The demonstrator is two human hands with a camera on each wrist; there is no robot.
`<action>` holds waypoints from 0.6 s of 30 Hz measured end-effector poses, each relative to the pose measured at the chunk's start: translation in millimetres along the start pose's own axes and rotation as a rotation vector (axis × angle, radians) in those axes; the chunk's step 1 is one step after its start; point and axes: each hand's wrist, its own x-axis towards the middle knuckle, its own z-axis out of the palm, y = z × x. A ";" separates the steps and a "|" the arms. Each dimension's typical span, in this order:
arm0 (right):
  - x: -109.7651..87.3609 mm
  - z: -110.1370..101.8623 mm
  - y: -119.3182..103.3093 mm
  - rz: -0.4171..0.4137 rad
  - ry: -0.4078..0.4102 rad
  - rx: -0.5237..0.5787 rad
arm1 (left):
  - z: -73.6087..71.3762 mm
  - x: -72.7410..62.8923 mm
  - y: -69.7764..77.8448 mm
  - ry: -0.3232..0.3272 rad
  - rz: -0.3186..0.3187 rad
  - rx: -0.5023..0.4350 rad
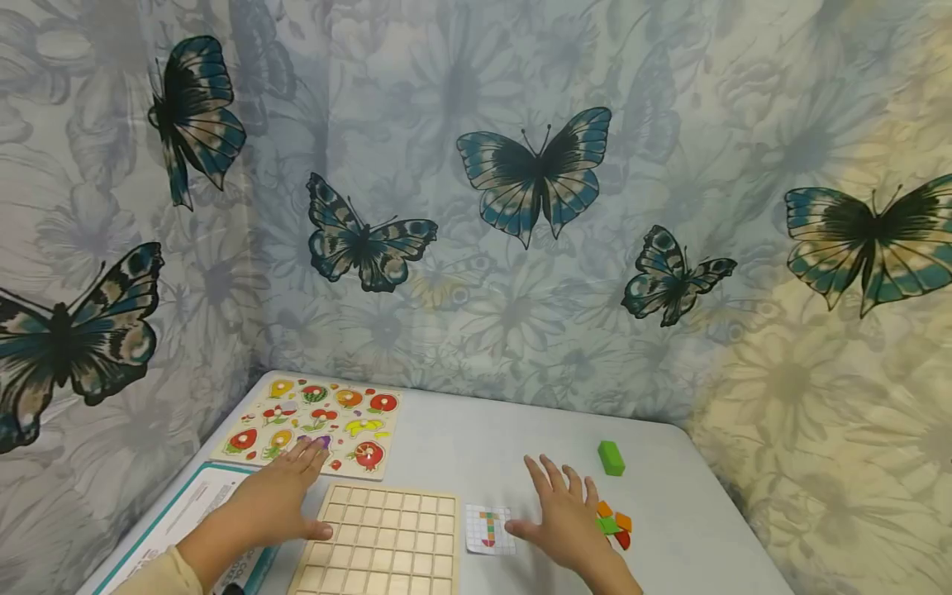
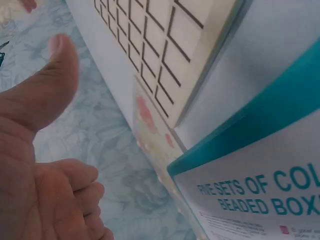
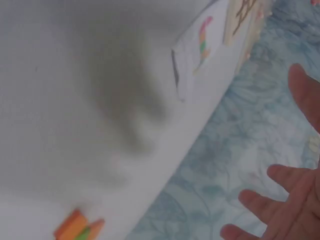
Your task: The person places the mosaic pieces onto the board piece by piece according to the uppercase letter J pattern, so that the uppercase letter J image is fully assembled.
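My left hand [image 1: 277, 494] hovers over the left edge of a wooden grid board [image 1: 394, 537], thumb spread out and nothing held. In the left wrist view the same palm shows bare, the thumb standing apart from the fingers. My right hand [image 1: 561, 516], fingers spread, hangs between a small pattern card [image 1: 476, 541] and a group of orange, green and red pieces [image 1: 623, 522]. The card carries a grid with a coloured figure. In the right wrist view a shadow falls on the table below that hand, and its fingers are apart and bare.
A fruit puzzle board [image 1: 338, 426] lies at the back left, just beyond my left hand. A teal-edged printed box [image 2: 250, 195] is at the left table edge. A green block [image 1: 611, 458] sits at the back right. Butterfly-patterned cloth [image 1: 506, 330] rises behind the white table [image 1: 535, 421].
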 end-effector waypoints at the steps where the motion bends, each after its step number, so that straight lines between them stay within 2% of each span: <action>1: 2.4 3.0 -0.2 -0.004 -0.022 -0.008 | 1.6 1.5 -1.3 -0.016 -0.002 -0.003; 4: 8.3 11.0 0.3 -0.027 -0.075 -0.038 | 5.5 6.8 -5.3 -0.062 -0.018 0.022; 8: 15.0 21.2 0.2 -0.070 -0.106 -0.078 | 9.6 14.0 -11.0 -0.116 -0.029 0.052; 12: 18.3 35.5 -3.0 -0.083 -0.157 -0.123 | 18.6 16.6 -14.5 -0.183 -0.045 0.071; 18: 24.8 47.9 -9.8 -0.053 -0.224 -0.213 | 35.8 19.8 -10.9 -0.261 -0.042 0.253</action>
